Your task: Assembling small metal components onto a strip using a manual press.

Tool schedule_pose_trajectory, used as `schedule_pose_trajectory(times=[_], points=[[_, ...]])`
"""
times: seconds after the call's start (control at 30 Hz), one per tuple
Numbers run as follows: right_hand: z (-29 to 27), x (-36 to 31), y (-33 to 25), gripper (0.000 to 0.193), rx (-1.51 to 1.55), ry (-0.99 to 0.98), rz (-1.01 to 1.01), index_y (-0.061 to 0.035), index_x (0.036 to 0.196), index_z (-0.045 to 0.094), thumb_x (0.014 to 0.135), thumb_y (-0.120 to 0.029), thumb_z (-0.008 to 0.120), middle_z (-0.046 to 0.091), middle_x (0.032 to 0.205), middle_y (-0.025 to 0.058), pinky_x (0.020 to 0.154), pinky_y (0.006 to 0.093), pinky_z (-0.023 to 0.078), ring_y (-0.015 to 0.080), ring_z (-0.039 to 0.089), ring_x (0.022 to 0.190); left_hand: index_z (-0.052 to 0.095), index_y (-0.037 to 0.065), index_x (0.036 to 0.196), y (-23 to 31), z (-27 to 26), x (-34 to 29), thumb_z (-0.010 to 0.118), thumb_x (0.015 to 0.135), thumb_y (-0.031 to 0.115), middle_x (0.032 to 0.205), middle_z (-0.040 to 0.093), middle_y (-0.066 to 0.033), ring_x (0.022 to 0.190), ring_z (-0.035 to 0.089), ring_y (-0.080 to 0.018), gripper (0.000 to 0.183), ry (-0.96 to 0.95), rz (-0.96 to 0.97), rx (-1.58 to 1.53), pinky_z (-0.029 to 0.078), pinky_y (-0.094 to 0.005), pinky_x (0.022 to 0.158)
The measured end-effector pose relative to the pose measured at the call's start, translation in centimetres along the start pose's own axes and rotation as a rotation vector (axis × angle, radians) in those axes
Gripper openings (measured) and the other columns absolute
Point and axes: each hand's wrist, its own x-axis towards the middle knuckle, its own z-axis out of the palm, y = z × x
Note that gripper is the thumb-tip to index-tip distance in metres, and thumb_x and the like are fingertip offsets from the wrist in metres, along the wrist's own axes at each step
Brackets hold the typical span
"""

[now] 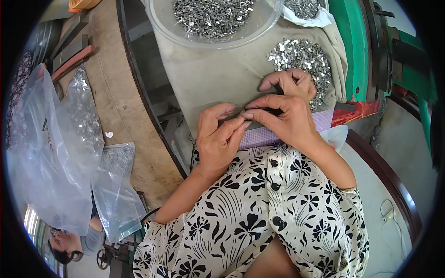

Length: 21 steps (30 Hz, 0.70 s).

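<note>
My left hand [218,134] and my right hand [288,107] meet over the near part of a cloth-covered surface [204,78]. Thumb and forefinger of each are pinched together, tips touching around something too small to make out. The right hand's other fingers curl near a pile of small shiny metal pieces [301,55] on the cloth. Beyond the hands stands a clear round plastic tub [218,45] holding many small metal pins [213,18]. Beside it, at the far right, more thin metal pieces [302,8] lie in a white-lined container.
To the left, a wooden bench [132,99] carries clear plastic bags [60,153] of metal parts and a red-handled tool [74,62]. Green machinery [352,51] stands at the right. A purple woven strip [264,136] edges the cloth near me. Another person [69,243] is at lower left.
</note>
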Motion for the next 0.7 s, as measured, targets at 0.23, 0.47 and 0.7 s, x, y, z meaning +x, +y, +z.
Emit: schedule_pose_trajectory(times=[0.23,0.47,0.7], points=[[-0.32,-0.09,0.14,0.016,-0.022,-0.012,-0.005,-0.0176,0.082,0.080,0.068,-0.027,0.083,0.058,0.103,-0.0040,0.097,0.0427,0.023,0.0259,0.039,0.112,0.074,0.001,0.093,0.11,-0.13,0.09,0.081,0.069,-0.005,0.110,0.062,-0.0157,0.091,0.064,-0.0239,0.026,-0.016,-0.003,0.019,0.054,-0.0321,0.077],[-0.33,0.22,-0.34,0.016,-0.032,-0.014,0.000,-0.0160,0.080,0.079,0.069,-0.027,0.083,0.060,0.103,-0.0033,0.097,0.0427,0.023,0.0256,0.041,0.110,0.073,0.002,0.094,0.02,-0.11,-0.02,0.079,0.071,0.000,0.108,0.063,-0.0136,0.093,0.061,-0.0284,0.024,0.005,0.014,0.005,0.053,-0.0354,0.077],[-0.77,0.25,0.04,0.016,-0.028,-0.042,-0.005,-0.0156,0.080,0.078,0.069,-0.026,0.083,0.060,0.103,-0.0035,0.098,0.0427,0.024,0.0254,0.042,0.110,0.074,0.002,0.095,0.03,-0.04,0.04,0.080,0.071,-0.001,0.108,0.063,-0.0137,0.094,0.061,-0.0280,0.025,0.003,0.013,-0.010,0.054,-0.0347,0.077]])
